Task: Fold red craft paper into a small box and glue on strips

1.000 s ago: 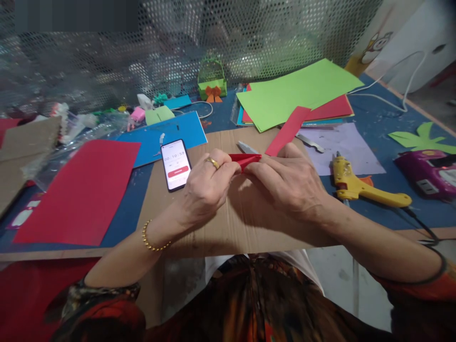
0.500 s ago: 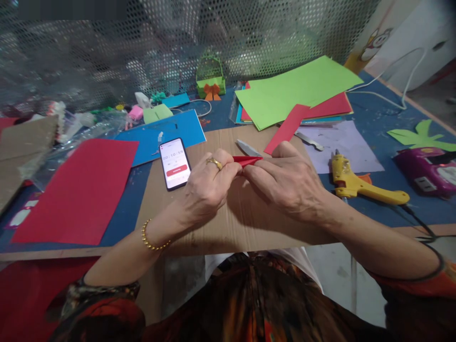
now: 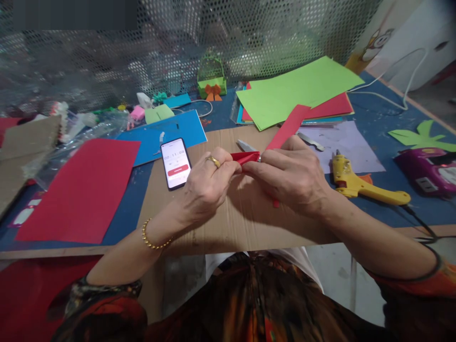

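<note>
Between my fingertips is a small folded piece of red paper (image 3: 246,157), held above the cardboard sheet (image 3: 199,232). My left hand (image 3: 213,178), with a gold ring on it, pinches its left end. My right hand (image 3: 290,173) is closed on its right end, with thumb and forefinger near the other hand's thumb. Part of the fold is hidden by the fingers. Scissors (image 3: 245,146) lie just behind, their middle covered by my right hand. A red paper strip (image 3: 288,127) leans from the paper stack toward that hand. Below the right fingers shows a small red scrap (image 3: 275,204).
A phone (image 3: 175,163) with a running timer lies left of my hands, beside red paper (image 3: 81,190) and blue paper (image 3: 192,128). At right are a yellow glue gun (image 3: 366,187) and a purple device (image 3: 427,171). Green paper (image 3: 295,90) tops the stack; a green basket (image 3: 212,85) stands behind.
My right fingers have shifted slightly on the folded red paper, and more of its face shows. A small red scrap has come into view below my right hand. The left hand barely moved.
</note>
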### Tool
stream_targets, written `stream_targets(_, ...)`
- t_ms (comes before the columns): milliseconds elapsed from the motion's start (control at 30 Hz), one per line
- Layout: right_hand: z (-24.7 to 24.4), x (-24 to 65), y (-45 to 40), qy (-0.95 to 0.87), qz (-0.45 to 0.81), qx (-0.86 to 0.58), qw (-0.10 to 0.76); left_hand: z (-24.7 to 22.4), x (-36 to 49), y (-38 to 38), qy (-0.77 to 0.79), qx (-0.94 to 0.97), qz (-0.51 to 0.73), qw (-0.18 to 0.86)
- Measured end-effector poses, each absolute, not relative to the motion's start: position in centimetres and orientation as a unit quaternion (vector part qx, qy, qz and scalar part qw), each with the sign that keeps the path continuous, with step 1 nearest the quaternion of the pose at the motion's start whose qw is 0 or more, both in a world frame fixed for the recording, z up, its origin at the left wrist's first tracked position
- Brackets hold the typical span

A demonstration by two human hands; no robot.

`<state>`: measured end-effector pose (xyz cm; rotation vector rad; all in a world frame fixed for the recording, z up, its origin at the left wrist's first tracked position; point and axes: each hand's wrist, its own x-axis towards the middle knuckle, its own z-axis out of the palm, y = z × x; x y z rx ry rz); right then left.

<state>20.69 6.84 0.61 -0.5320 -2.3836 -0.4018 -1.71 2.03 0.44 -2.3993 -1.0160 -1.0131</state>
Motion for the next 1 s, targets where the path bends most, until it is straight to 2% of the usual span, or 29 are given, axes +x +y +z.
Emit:
stream_targets(167, 0.6, 20.8, 7.1, -0.902, -0.129, -0.202, 0.359, 0.8, -1.8, 2.0, -0.364, -0.84, -0.364, 0.168)
stream_targets(433, 0.9, 20.7, 7.3, -0.898, -0.13, -0.211, 0.363, 1.4, -1.9, 2.0, -0.367, -0.841, -0.361, 0.169)
stream_targets(733, 0.6, 20.5, 7.6, -0.899, -0.119, -0.199, 0.37, 1.4, -1.5, 1.7, -0.358, -0.856, -0.352, 0.122)
stream_targets(867, 0.7, 20.4, 7.6, -0.9, -0.055, -0.189, 0.39, 2.0, -1.5, 1.7, -0.368, -0.848, -0.367, 0.107)
stream_targets(1000, 1.6, 20.7, 7.3, -0.859, 0.077, -0.229, 0.451, 3.2, -2.3, 1.9, -0.403, -0.829, -0.385, 0.032)
